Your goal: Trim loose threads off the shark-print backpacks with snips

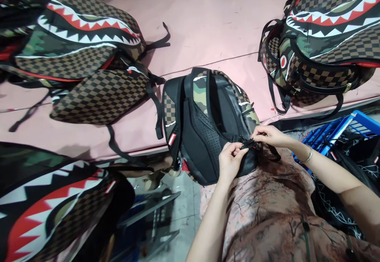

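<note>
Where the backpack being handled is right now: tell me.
In the head view, the backpack is just right of centre, at the near edge of the pink table, the left hand and right hand at its lower right.

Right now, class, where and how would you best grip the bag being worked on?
Probably by the far edge of the bag, coming from the table side: it bulges there, away from the left hand and right hand at the near right corner.

A pink table (pixel 213 24) (seamed lengthwise) stands above grey tiles (pixel 187 202)
</note>
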